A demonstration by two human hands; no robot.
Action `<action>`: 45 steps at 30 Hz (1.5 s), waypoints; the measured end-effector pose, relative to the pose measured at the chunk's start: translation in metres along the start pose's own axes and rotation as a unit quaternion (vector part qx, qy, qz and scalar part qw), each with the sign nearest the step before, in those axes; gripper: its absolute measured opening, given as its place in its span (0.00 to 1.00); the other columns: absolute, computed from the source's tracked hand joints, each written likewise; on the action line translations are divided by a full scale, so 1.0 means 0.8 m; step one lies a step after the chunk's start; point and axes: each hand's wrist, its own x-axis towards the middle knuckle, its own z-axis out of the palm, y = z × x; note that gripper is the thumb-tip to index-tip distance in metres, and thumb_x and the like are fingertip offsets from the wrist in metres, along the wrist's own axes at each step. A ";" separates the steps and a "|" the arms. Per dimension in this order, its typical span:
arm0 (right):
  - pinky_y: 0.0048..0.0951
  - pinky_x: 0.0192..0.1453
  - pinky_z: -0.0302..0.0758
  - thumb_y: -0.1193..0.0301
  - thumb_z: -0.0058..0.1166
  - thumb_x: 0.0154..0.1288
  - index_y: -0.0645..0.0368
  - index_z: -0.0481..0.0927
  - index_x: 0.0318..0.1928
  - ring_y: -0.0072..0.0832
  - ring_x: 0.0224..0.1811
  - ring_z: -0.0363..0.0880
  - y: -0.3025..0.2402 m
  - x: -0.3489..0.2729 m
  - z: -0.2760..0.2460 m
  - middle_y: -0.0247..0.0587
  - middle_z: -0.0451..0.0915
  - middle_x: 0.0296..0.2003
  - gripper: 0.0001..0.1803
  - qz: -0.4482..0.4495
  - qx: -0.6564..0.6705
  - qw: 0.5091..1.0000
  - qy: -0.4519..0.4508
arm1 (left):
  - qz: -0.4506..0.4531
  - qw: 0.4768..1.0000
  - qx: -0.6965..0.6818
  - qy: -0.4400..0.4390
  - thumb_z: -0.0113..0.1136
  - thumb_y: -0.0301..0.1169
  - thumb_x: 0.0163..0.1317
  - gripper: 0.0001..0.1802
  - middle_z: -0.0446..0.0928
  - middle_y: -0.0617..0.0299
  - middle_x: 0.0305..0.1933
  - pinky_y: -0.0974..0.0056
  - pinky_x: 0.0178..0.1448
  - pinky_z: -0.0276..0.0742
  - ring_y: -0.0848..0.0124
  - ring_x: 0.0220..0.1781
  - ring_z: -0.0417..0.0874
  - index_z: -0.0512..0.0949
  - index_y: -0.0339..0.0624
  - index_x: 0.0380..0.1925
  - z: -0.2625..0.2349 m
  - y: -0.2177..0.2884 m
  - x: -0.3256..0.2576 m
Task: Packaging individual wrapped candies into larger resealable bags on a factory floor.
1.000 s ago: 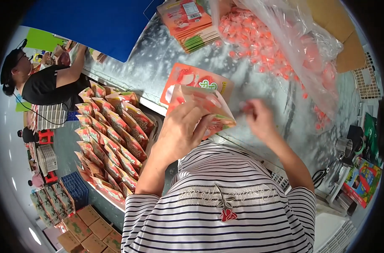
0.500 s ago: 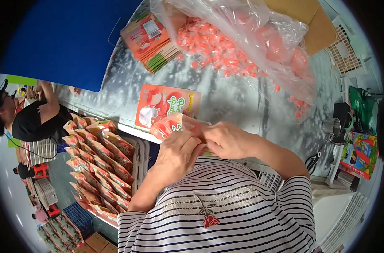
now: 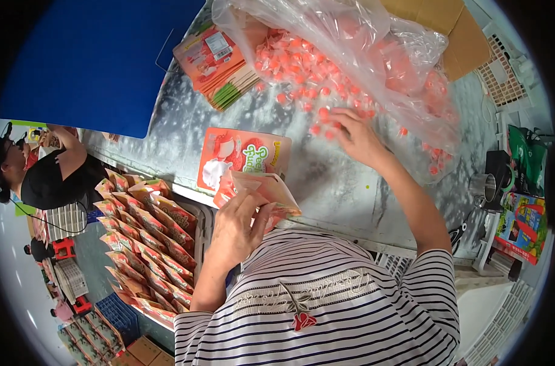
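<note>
My left hand [image 3: 238,229] grips an orange printed pouch [image 3: 262,190], held open near my chest at the table's front edge. My right hand [image 3: 358,137] reaches across the table, fingers curled over the loose pink wrapped candies [image 3: 317,116] spilling from a big clear plastic bag [image 3: 362,55]. I cannot tell whether those fingers hold any candy. A flat orange pouch [image 3: 244,158] lies on the grey table [image 3: 350,189] just beyond my left hand. A stack of empty pouches [image 3: 219,64] lies farther back, left of the bag.
A crate with rows of filled orange pouches [image 3: 149,238] stands to my left, below the table. Another person [image 3: 42,174] in a black top works at far left. A blue board [image 3: 94,61] covers the table's far left. Cardboard [image 3: 460,36], a metal cup [image 3: 481,186] and boxes sit at right.
My right hand has left the pouch and reached out to the candies by the bag. My left hand keeps the pouch near my chest.
</note>
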 end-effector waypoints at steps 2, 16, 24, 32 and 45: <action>0.29 0.50 0.75 0.69 0.50 0.68 0.65 0.78 0.49 0.31 0.49 0.78 0.012 -0.023 -0.007 0.44 0.78 0.50 0.14 0.051 0.077 0.993 0.067 | -0.007 1.000 -0.012 0.012 0.63 0.21 0.55 0.06 0.76 0.51 0.32 0.56 0.33 0.76 0.51 0.30 0.80 0.76 0.36 0.32 -0.002 -0.003 0.001; 0.26 0.48 0.74 0.70 0.42 0.73 0.62 0.76 0.51 0.24 0.45 0.79 -0.010 -0.063 -0.014 0.38 0.81 0.43 0.13 0.167 0.192 0.960 0.117 | -0.080 0.995 -0.004 0.064 0.62 0.18 0.55 0.06 0.76 0.53 0.31 0.66 0.32 0.75 0.62 0.26 0.80 0.74 0.33 0.31 -0.029 -0.018 0.000; 0.38 0.49 0.74 0.80 0.43 0.64 0.62 0.75 0.50 0.43 0.45 0.78 -0.019 0.008 0.027 0.50 0.78 0.44 0.14 0.003 0.089 0.989 0.117 | -0.084 0.995 0.001 0.061 0.62 0.18 0.55 0.05 0.76 0.52 0.32 0.65 0.32 0.75 0.63 0.25 0.79 0.75 0.32 0.31 -0.030 -0.014 -0.008; 0.39 0.56 0.71 0.80 0.44 0.61 0.60 0.75 0.51 0.44 0.49 0.75 -0.020 0.041 0.061 0.46 0.77 0.46 0.17 -0.046 -0.028 0.998 0.040 | -0.057 0.997 -0.017 0.055 0.63 0.19 0.56 0.06 0.75 0.53 0.30 0.64 0.29 0.73 0.64 0.23 0.78 0.74 0.32 0.30 -0.022 -0.013 -0.005; 0.42 0.67 0.61 0.61 0.61 0.57 0.56 0.74 0.58 0.40 0.65 0.61 -0.056 -0.008 0.026 0.47 0.68 0.60 0.28 -0.040 0.025 0.998 -0.028 | -0.056 0.997 -0.021 0.040 0.62 0.20 0.56 0.04 0.76 0.53 0.30 0.62 0.31 0.74 0.62 0.25 0.79 0.76 0.33 0.30 -0.016 -0.014 0.003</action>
